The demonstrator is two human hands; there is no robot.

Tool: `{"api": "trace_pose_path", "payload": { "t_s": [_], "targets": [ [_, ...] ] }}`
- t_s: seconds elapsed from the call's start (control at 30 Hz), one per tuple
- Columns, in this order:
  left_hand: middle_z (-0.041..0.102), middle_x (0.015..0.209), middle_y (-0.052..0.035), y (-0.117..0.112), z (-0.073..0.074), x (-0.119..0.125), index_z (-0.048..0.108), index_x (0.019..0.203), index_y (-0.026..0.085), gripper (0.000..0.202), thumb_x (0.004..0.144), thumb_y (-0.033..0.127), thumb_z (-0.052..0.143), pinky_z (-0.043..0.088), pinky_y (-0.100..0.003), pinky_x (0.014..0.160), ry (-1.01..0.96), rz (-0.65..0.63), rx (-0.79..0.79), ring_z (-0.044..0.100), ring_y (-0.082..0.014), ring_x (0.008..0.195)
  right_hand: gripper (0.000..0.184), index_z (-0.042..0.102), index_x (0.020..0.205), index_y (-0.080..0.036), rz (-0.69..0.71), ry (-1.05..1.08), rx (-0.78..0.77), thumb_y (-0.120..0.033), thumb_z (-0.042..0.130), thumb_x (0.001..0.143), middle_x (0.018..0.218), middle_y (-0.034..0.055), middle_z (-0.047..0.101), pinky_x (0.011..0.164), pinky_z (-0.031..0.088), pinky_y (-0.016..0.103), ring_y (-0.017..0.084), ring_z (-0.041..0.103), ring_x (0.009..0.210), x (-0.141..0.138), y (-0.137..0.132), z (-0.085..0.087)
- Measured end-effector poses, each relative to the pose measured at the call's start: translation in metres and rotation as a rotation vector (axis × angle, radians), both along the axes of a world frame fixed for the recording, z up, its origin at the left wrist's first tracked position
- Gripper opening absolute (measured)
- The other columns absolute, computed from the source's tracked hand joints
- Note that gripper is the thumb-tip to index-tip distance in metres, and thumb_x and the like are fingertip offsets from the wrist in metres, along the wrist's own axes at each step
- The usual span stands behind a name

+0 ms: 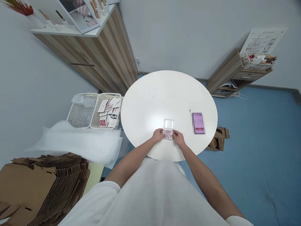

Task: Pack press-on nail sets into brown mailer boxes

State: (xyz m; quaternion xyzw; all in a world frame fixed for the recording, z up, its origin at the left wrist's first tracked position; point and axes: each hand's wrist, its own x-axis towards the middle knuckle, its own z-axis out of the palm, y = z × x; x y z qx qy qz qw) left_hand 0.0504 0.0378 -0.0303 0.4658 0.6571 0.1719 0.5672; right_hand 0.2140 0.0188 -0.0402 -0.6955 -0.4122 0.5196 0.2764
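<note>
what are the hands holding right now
Left hand: gripping the left side of the small clear case.
Right hand: gripping the right side of the same case.

Round white table [150,100] carries a clear case [168,129], lid open, pink pcs inside; purple pack [198,123] lies rt of the case, well apart

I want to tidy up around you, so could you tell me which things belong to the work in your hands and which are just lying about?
In hand: left hand, right hand, clear case holding pink pieces, white table.
Lying about: pink packet, basket of clear trays, basket of cards, white sheets, cardboard stack.
</note>
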Motion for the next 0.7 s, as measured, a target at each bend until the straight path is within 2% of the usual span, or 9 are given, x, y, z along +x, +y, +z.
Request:
{"api": "trace_pose_path", "payload": {
  "t_s": [0.13,0.3,0.47,0.63,0.7],
  "targets": [
    [0.058,0.092,-0.0058,-0.002,0.007,-0.007,0.053,0.103,0.014,0.033,0.069,0.013,0.056,0.046,-0.023,0.068,-0.051,0.043,0.013,0.056,-0.0118,0.078,0.041,0.055,0.102,-0.016,-0.086,0.183,-0.003,-0.024,0.054,0.061,0.086,0.0034,0.059,0.066,0.048,0.030,0.013,0.056,0.070,-0.007,-0.001,0.007],
    [0.058,0.095,-0.0065,-0.009,0.025,-0.022,0.050,0.108,0.017,0.031,0.077,0.020,0.050,0.047,-0.022,0.063,-0.286,0.128,-0.041,0.057,-0.0106,0.076,0.040,0.053,0.100,-0.019,-0.119,0.373,0.020,-0.026,0.058,0.062,0.091,0.0047,0.059,0.069,0.049,0.031,0.015,0.058,0.077,-0.015,-0.004,0.028],
    [0.060,0.084,-0.0038,-0.016,0.037,-0.033,0.047,0.108,0.019,0.030,0.079,0.024,0.049,0.047,-0.023,0.062,-0.436,0.136,-0.070,0.057,-0.0094,0.071,0.042,0.051,0.101,-0.020,-0.106,0.445,0.015,-0.030,0.061,0.062,0.097,0.0050,0.057,0.069,0.049,0.029,0.014,0.058,0.078,-0.019,-0.008,0.046],
    [0.061,0.083,-0.0038,-0.018,0.044,-0.036,0.047,0.107,0.020,0.034,0.076,0.029,0.055,0.048,-0.025,0.063,-0.451,0.127,-0.057,0.058,-0.0097,0.070,0.040,0.052,0.102,-0.021,-0.062,0.492,0.007,-0.034,0.060,0.065,0.097,0.0043,0.059,0.070,0.048,0.030,0.014,0.058,0.079,-0.014,-0.009,0.055],
    [0.060,0.084,-0.0040,-0.016,0.046,-0.035,0.047,0.108,0.020,0.037,0.074,0.032,0.057,0.048,-0.026,0.064,-0.463,0.132,-0.055,0.058,-0.0100,0.070,0.038,0.053,0.102,-0.022,-0.087,0.511,-0.011,-0.038,0.057,0.068,0.095,0.0043,0.060,0.070,0.048,0.030,0.014,0.058,0.078,-0.010,-0.005,0.057]
  ]
}}
